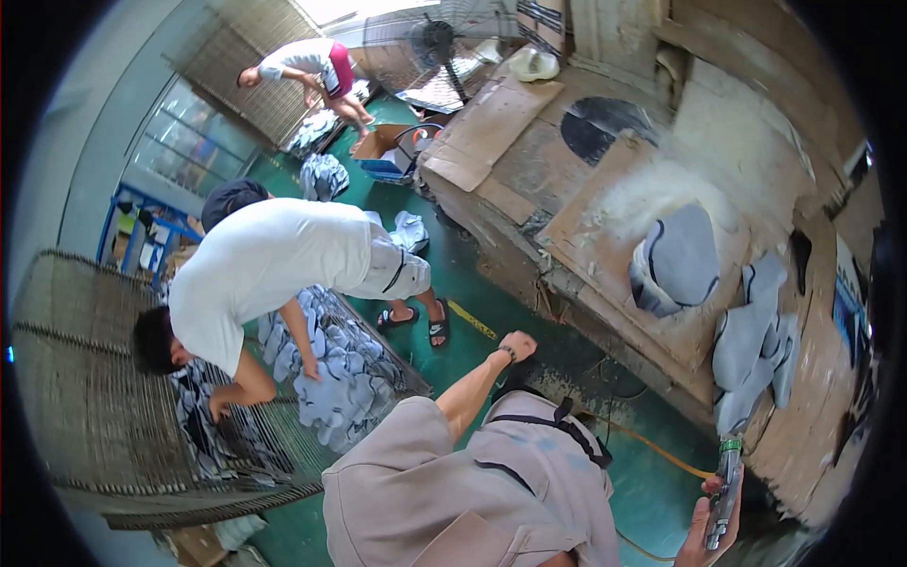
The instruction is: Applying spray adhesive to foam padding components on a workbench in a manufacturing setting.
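We cannot tell whether our left hand (517,347) holds anything; our right hand (700,531), forearm cropped, grips a spray gun (726,482); grey pieces (749,342) rest on the bench (595,248).

Left hand (518,346): fingertips curled out of sight; contents, if any, cannot be told. Right hand (699,531): wrist and forearm cut off by the lower edge; fingers partly hidden behind metal spray gun (726,496). Orange-yellow hose (669,456), between the hands: partly hidden by the wearer's clothing; far end unseen. Co-worker's hand (219,404), well left of the left hand: fingertips obscured among cloth-like pieces. Blue rack (179,228), far beyond the left hand: contents too small to identify. Fan (435,42), farther beyond: blades indistinct, guard cut off by the upper edge.
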Motion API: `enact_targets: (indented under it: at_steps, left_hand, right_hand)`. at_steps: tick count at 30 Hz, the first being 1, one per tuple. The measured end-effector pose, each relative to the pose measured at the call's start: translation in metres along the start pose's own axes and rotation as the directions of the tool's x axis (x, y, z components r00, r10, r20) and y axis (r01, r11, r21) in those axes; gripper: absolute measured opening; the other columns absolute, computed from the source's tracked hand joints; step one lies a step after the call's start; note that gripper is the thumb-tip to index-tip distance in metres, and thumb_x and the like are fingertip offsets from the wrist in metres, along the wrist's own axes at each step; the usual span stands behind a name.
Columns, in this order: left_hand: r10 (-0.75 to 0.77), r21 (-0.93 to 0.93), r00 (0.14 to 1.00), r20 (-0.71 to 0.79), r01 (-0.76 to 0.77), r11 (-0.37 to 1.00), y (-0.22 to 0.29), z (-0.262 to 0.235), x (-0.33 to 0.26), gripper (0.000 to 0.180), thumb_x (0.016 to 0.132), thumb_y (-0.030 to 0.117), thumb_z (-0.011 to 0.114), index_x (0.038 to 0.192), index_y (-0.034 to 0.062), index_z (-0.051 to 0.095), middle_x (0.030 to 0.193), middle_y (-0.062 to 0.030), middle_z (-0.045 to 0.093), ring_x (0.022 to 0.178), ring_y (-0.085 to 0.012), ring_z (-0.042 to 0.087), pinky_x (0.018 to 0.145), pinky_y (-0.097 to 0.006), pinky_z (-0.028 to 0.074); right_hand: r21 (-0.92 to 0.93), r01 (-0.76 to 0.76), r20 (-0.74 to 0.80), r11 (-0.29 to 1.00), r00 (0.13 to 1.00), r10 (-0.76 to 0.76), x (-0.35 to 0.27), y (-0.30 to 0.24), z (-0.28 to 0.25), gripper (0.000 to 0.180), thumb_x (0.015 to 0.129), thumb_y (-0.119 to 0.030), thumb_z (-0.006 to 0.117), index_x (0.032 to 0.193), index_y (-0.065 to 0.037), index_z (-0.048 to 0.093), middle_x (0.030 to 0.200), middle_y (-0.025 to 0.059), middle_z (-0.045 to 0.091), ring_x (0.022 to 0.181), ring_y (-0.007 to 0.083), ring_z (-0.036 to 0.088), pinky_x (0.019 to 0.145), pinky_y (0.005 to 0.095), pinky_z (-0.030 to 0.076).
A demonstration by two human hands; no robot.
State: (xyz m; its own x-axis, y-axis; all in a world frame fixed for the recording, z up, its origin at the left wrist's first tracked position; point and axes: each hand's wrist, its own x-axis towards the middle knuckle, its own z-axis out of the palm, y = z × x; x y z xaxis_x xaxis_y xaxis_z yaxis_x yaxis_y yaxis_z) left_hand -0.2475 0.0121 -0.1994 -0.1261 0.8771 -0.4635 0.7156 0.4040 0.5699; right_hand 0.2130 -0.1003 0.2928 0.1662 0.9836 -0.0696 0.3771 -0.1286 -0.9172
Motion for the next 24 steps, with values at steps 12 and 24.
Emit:
enact_targets:
  at_steps: [12,24]
  left_hand:
    - [-0.626,-0.104,0.748,0.219,0.656,0.748,-0.144,0.02,-0.057,0.018,0.085,0.023,0.071,0.096,0.0156,0.082,0.08,-0.0003,0.074,0.065,-0.0165,0.069,0.056,-0.035,0.057]
    - [-0.497,-0.398,0.827,0.264,0.563,0.725,-0.109,0.003,0.001,0.024,0.091,0.018,0.067,0.11,0.0122,0.081,0.087,-0.0002,0.076,0.074,-0.0116,0.069,0.061,-0.031,0.057]
  right_hand:
    - [-0.105,0.182,0.141,0.978,0.976,-0.166,0.02,-0.034,0.047,0.052,0.096,0.0,0.064,0.145,0.009,0.053,0.121,0.0186,0.071,0.106,0.0225,0.066,0.096,0.0336,0.051]
    - [-0.499,0.193,0.143,0.845,0.98,-0.139,0.018,-0.106,0.1,0.061,0.075,-0.001,0.071,0.136,0.006,0.063,0.098,0.0191,0.071,0.082,0.0303,0.069,0.079,0.0363,0.053]
